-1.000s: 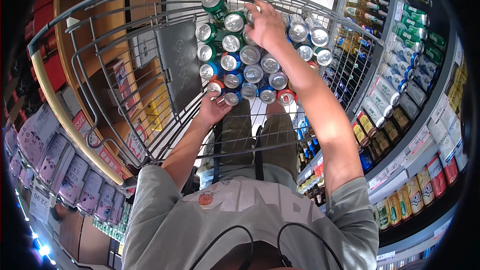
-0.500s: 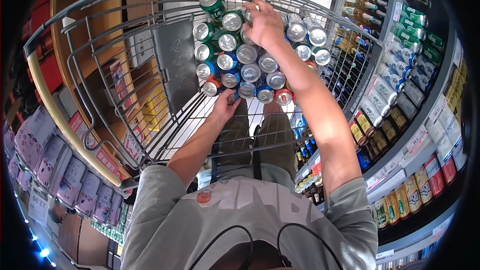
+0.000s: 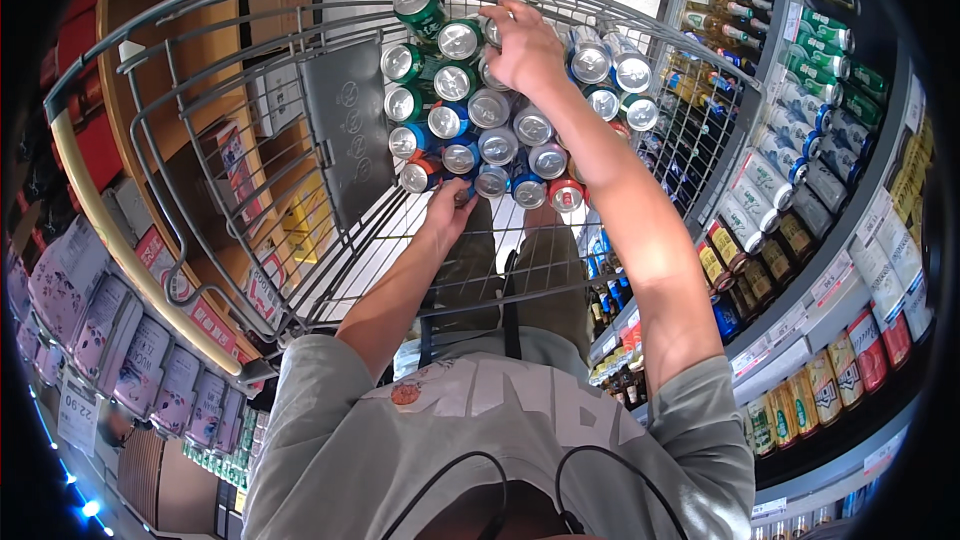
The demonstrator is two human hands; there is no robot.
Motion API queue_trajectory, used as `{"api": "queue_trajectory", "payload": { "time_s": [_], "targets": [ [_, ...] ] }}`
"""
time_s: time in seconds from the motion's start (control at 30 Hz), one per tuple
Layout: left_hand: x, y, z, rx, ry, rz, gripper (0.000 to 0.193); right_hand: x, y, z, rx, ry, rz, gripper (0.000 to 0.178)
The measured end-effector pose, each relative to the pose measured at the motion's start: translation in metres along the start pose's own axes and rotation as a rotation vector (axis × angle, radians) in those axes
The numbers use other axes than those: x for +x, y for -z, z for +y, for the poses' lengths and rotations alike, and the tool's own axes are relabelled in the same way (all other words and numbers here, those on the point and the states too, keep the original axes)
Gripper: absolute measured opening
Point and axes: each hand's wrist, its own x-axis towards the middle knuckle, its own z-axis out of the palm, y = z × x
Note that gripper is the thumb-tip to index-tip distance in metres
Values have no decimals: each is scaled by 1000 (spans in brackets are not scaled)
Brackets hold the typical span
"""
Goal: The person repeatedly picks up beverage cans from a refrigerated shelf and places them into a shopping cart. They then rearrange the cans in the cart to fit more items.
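Note:
Standing drink cans (image 3: 497, 146) with silver lids fill much of a wire shopping cart (image 3: 330, 305). Green cans (image 3: 418, 12) group at the far left; blue, orange and red ones stand nearer me. At the far side of the group, my right hand (image 3: 525, 50) curls its fingers over a can (image 3: 493, 32), whose body is mostly hidden. My left hand (image 3: 447, 210) is closed around a can (image 3: 462, 197) at the near edge, below an orange-and-blue can (image 3: 416, 177). Its fingertips are partly hidden by the neighbouring cans.
A grey plastic flap (image 3: 350, 135) hangs inside the cart, beside its yellowish handle (image 3: 140, 250). Shelves of cans and bottles (image 3: 770, 180) run along the right. Wooden shelving (image 3: 175, 50) and purple floral packages (image 3: 140, 365) stand on the left.
The cart and its cans have shifted very slightly left in the view. Both hands stay on nearly the same cans.

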Motion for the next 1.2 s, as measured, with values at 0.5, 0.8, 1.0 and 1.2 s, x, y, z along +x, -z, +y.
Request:
{"api": "queue_trajectory", "payload": {
  "time_s": [0.5,0.8,1.0,1.2],
  "targets": [
    [0,-6,11,1,38,-23,30,8,-1,8,-100,80,-11,67],
    [8,18,18,-136,89,-226,38,4,-4,-10,-322,139,85,67],
    [-3,20,21,-211,119,56,43,-11,19,-60,-285,150,150,58],
    [17,24,33,-368,88,181,50,25,-9,-96,-93,159,191,53]
  ]
}}
